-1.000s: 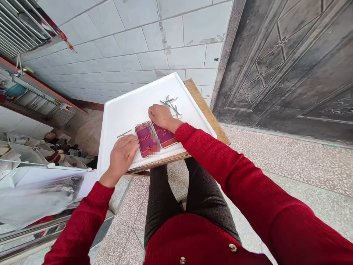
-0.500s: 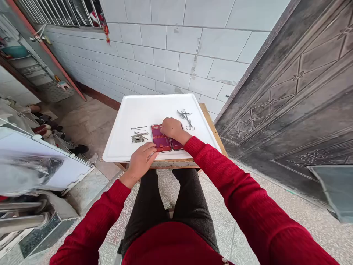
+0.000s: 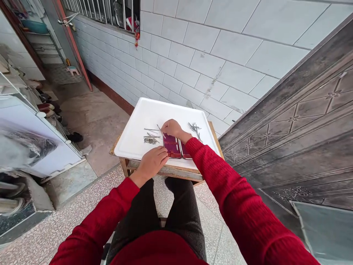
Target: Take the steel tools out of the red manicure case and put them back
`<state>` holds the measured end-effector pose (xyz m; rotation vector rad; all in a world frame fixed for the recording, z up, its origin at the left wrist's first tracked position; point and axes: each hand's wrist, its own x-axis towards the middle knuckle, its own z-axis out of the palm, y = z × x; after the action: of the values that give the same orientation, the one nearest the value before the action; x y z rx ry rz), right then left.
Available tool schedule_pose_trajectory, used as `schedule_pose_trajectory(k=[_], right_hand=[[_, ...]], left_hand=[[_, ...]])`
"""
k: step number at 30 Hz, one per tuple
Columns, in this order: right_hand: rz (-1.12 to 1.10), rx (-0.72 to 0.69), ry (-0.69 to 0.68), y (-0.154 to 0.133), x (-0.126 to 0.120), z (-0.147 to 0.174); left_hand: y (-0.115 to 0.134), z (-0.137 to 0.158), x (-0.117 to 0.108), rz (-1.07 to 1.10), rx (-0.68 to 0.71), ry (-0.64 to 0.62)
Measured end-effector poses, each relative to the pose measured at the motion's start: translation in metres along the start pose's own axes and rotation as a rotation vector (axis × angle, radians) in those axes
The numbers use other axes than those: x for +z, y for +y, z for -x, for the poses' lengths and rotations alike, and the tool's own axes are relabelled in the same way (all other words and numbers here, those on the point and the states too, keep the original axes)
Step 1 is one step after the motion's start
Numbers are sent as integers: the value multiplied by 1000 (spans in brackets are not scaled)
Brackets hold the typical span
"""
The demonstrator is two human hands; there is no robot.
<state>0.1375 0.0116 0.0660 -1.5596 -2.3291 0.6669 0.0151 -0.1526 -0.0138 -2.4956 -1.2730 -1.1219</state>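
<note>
A dark red manicure case (image 3: 171,148) lies open on a white tray (image 3: 150,110), with a row of elastic loops across its left half. My left hand (image 3: 152,163) grips the case at its lower left edge, fingers bent. Above the upper part of the case, my right hand (image 3: 173,127) pinches a thin metal manicure tool (image 3: 159,128) that slants toward the loops; its exact kind is too small to tell. Several slim tools and nail clippers (image 3: 150,140) lie left of the case. Small scissors and nippers (image 3: 195,129) lie to the right, partly behind my right forearm.
The tray rests on a small wooden table (image 3: 124,167) against a tiled wall (image 3: 190,70). A dark patterned metal door (image 3: 289,129) stands close on the right. To the left are a white cabinet (image 3: 35,129) and shoes on a rack (image 3: 48,106).
My right hand has lifted toward the top of the case, and a thin metal tool now shows in its fingers. The camera view has turned, shifting the tray rightward.
</note>
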Motion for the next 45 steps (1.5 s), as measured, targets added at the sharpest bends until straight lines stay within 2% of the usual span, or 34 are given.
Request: schedule_pose_trajectory(k=[3,6,10,16,19,27,31,37,39,41,45], right_hand=[[107,-57,-82,-26,12,-5],[165,-77,-137,-40,13,-3],[166,-50,-49,-27,-8,9],[301,194,-87,11,-44,33],[341,224,-96,14,-45,42],[433,280,-63,-4,-34,45],[325,304,-79,-1,-28,47],[-33,319,-73,13,-23,53],[-85,311,-67,16,-22,55],[5,302,-46,17,-21,57],[347,270,-43,11,-19,56]], left_hand=[[1,1,-1,-8,-3,-5],[1,2,-1,2,5,-7],[-1,2,1,-8,18,7],[-2,0,2,-22,32,43],[-2,0,2,-23,37,44],[-6,4,9,-16,62,76],[-5,5,8,-26,53,79],[-2,6,6,5,33,45],[-2,6,6,3,36,45],[-3,6,6,-7,40,51],[-3,6,8,-45,43,62]])
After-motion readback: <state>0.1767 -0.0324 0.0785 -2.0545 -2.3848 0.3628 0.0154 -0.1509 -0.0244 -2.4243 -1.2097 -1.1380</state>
